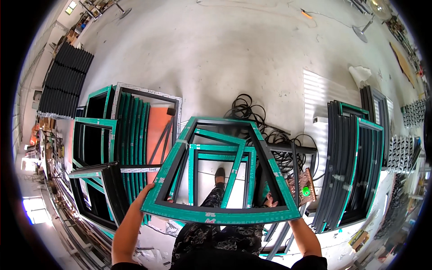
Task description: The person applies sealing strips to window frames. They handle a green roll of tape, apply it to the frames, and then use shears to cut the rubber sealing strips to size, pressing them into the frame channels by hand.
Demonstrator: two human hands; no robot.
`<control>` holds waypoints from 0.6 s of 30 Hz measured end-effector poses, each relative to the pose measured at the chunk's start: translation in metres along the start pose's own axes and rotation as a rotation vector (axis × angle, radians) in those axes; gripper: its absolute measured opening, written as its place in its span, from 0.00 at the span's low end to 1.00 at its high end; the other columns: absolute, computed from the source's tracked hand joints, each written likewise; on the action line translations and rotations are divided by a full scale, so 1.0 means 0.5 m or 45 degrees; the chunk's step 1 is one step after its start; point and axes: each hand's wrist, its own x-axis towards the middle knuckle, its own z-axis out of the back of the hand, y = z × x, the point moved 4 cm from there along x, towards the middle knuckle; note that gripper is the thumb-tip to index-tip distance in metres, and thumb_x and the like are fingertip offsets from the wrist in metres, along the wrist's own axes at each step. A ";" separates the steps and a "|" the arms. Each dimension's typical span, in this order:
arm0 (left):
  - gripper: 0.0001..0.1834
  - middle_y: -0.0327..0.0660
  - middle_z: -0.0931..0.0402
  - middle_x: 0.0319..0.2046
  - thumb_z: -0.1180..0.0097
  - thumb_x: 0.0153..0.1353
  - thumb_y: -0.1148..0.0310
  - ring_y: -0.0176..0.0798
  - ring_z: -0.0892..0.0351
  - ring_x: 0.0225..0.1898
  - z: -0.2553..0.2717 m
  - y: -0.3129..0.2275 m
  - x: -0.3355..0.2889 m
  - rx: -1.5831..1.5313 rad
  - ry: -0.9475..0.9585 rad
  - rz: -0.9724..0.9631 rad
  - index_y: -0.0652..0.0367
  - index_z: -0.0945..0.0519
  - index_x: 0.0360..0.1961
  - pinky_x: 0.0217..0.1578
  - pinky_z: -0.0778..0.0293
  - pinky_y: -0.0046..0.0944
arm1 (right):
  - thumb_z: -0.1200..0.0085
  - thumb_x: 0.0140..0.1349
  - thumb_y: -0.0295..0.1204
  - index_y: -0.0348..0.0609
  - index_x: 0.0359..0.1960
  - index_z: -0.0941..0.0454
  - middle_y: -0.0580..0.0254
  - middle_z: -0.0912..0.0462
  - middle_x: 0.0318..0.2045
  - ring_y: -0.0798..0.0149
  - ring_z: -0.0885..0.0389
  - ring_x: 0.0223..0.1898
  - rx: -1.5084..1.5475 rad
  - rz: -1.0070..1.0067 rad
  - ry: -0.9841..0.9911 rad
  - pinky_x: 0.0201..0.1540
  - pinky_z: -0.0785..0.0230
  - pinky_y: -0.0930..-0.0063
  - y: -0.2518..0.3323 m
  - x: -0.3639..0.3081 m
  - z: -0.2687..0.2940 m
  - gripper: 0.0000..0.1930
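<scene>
A large rectangular window frame (220, 217), dark with green printed film on its faces, is held tilted in front of my body. My left hand (146, 191) grips its near left corner, with fingertips showing inside the opening. At the near right, the fingers of my right hand (270, 200) curl around the frame and show through the opening; the bar hides the rest of that hand. Through the opening, smaller green-filmed frames (192, 175) stand on the floor beyond, around my outstretched foot (219, 175).
Stacked green and black frames (132, 144) stand at left against an orange panel (158, 130). More frames (344, 166) lean at right. Coiled black strips (245, 107) lie on the floor (252, 54) ahead. A small stool with a green round object (306, 191) stands right of the held frame.
</scene>
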 end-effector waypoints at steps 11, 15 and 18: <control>0.34 0.51 0.21 0.51 0.55 0.68 0.42 0.47 0.17 0.48 0.222 0.036 0.071 0.278 -0.204 0.251 0.62 0.27 0.60 0.52 0.23 0.43 | 0.41 0.60 0.48 0.33 0.60 0.33 0.52 0.24 0.47 0.58 0.22 0.44 -0.014 -0.214 -0.066 0.44 0.26 0.69 0.002 0.111 -0.214 0.34; 0.34 0.50 0.22 0.53 0.56 0.69 0.42 0.48 0.19 0.49 0.205 0.227 0.175 0.026 -0.157 0.172 0.61 0.29 0.62 0.52 0.23 0.44 | 0.38 0.61 0.39 0.38 0.54 0.27 0.60 0.21 0.40 0.65 0.21 0.40 -0.265 -0.367 -0.276 0.43 0.27 0.69 0.041 0.142 -0.468 0.24; 0.34 0.50 0.23 0.54 0.57 0.69 0.42 0.48 0.19 0.51 0.098 0.404 0.282 -0.178 -0.028 0.203 0.60 0.30 0.63 0.53 0.23 0.45 | 0.42 0.59 0.45 0.36 0.40 0.24 0.56 0.22 0.32 0.62 0.22 0.33 -0.646 -0.340 -0.485 0.37 0.28 0.70 0.062 0.179 -0.673 0.21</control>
